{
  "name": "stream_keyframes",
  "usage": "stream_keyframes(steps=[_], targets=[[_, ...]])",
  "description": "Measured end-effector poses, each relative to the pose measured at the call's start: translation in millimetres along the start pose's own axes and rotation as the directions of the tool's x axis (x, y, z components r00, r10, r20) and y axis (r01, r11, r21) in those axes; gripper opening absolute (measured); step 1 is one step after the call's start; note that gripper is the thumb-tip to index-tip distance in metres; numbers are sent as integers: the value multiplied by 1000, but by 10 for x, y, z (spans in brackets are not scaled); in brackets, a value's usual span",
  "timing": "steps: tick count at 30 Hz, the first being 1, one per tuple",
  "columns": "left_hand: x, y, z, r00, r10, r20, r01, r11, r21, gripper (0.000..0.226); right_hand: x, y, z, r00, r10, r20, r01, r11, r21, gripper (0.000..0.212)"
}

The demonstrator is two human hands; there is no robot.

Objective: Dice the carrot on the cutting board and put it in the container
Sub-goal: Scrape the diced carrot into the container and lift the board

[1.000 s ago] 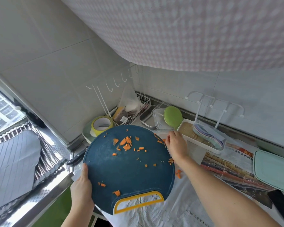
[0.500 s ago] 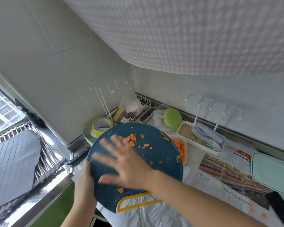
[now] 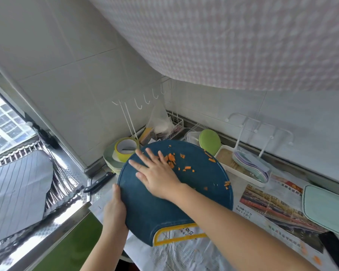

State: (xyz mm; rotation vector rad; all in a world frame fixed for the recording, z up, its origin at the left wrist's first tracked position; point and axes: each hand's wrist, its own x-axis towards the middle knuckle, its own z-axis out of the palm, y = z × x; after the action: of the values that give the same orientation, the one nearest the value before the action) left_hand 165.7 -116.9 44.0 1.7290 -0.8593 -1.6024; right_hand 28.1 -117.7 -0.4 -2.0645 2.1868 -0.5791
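Gripped the cutting board's (image 3: 164,208) left rim with the left hand (image 3: 114,209), yellow handle (image 3: 176,240) pointing bodyward, and laid the spread right hand (image 3: 158,178) flat, touching the carrot dice (image 3: 171,158).

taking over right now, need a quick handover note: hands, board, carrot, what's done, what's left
Left hand grips the left rim of the round dark-blue plastic cutting board.
Right hand lies open and flat on the board, fingers beside the orange carrot dice.
More dice sit at the board's right edge; stray pieces lie on the newspaper.
The container is not visible.
Done: carrot diced.
Left: sweep remaining dice into the container, collect strays.
Black-handled knife lies left of the board.
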Motion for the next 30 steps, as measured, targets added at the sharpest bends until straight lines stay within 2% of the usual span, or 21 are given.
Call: stream_keyframes(steps=[1,3,5,7,10,13,16,20,24,27,30], targets=[[72,-116,-75,999,-12,42,10,998,69,53,68,54,-9,999,26,19,-26,1000,0,49],[131,-123,-48,996,27,86,-32,998,57,51,176,164,-15,995,84,51,-84,996,1,48],[110,-78,-28,990,61,129,-68,996,54,46,249,275,-1,995,100,16,-100,995,16,46],[139,-115,-76,983,92,158,-100,994,43,39,258,320,48,991,102,-91,-88,985,148,42],[80,-58,-60,986,79,145,-89,994,69,35,178,312,155,956,215,-200,-134,925,355,34],[87,-145,-56,993,26,119,-29,999,29,34,73,377,238,930,263,-258,-179,935,306,28],[130,-229,-45,995,22,99,-24,999,21,34,-25,533,300,898,307,-314,-244,943,224,24],[86,-263,-14,995,18,97,-21,999,27,36,-175,640,368,864,350,-362,-311,937,161,8],[110,-237,-96,997,60,38,-60,998,6,36,-410,842,367,832,454,-320,-415,891,186,10],[161,-156,-174,995,95,14,-95,995,22,39,-616,1094,325,811,542,-221,-517,840,166,25],[168,-91,-218,990,144,7,-144,989,39,36,-801,1342,327,760,580,-294,-572,811,123,28]])
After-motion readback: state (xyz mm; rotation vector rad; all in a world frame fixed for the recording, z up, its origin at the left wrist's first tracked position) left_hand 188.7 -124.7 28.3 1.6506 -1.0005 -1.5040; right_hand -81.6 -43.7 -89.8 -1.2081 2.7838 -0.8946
